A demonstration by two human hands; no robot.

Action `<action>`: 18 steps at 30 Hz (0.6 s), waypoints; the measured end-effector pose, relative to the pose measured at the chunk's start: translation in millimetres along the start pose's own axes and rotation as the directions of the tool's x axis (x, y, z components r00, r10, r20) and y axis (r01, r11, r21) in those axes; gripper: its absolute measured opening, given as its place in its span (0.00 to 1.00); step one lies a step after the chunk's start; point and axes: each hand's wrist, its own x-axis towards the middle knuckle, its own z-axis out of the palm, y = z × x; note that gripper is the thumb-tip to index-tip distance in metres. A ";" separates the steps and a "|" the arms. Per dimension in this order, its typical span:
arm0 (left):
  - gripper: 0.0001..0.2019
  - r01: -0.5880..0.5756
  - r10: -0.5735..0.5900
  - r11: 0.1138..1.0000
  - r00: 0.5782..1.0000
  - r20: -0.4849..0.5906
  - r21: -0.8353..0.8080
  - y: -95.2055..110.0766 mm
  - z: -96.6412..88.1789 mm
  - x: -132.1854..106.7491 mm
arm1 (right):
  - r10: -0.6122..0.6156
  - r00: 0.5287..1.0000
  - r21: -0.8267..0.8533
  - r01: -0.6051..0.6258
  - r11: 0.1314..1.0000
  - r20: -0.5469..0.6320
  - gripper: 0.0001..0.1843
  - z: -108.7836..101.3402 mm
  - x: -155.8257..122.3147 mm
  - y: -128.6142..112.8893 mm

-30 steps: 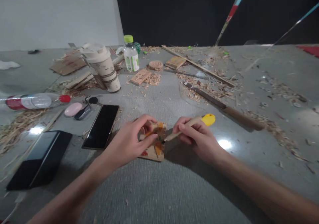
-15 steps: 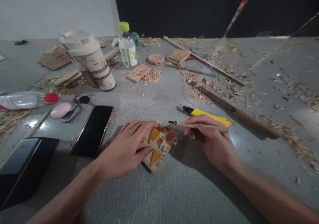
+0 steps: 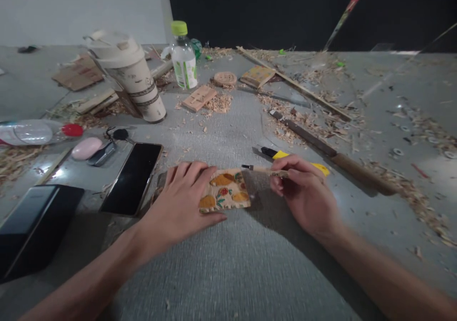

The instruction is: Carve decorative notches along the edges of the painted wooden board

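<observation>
A small wooden block (image 3: 227, 192) painted with orange and red shapes lies flat on the grey table (image 3: 228, 264). My left hand (image 3: 180, 206) rests on its left part, fingers spread, pressing it down. My right hand (image 3: 303, 195) is closed around a thin wooden-handled paintbrush (image 3: 262, 170), whose dark tip points left just above the block's upper right corner. A yellow utility knife (image 3: 285, 155) lies on the table right behind my right hand.
A black phone (image 3: 132, 177) and a dark box (image 3: 34, 226) lie at the left. Behind stand a paper cup (image 3: 137, 81) and a green-capped bottle (image 3: 183, 58). A long wooden-handled tool (image 3: 328, 152), wood pieces and shavings lie at the right and back.
My left hand has laid the painted block down flat and turned it. My right hand has drawn the brush away from the block and now holds it level; the yellow knife lies uncovered behind it.
</observation>
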 end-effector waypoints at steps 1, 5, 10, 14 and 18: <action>0.45 -0.031 0.031 1.000 0.999 0.025 0.000 -1.6 -1.2 0.3 | -0.005 1.000 -0.001 0.005 1.000 -0.006 0.06 -0.2 -0.4 -0.3; 0.42 -0.201 0.216 0.973 0.966 0.144 -0.112 -11.9 -6.6 0.3 | -0.007 1.000 -0.017 0.007 1.000 -0.022 0.12 -1.4 -3.1 -2.9; 0.42 -0.272 0.297 0.942 0.949 0.108 -0.195 -11.7 -11.2 -3.0 | -0.011 1.000 -0.029 0.011 1.000 -0.021 0.11 -2.1 -4.5 -3.1; 0.49 -0.236 0.244 0.964 0.968 0.058 -0.125 0.2 -9.1 -1.6 | -0.026 0.999 -0.024 0.025 0.999 -0.044 0.13 -1.4 -4.7 -0.1; 0.48 -0.239 0.242 0.970 0.968 0.065 -0.052 -3.9 -3.2 4.1 | -0.017 0.998 -0.024 0.016 1.000 -0.052 0.16 -0.8 -5.2 0.3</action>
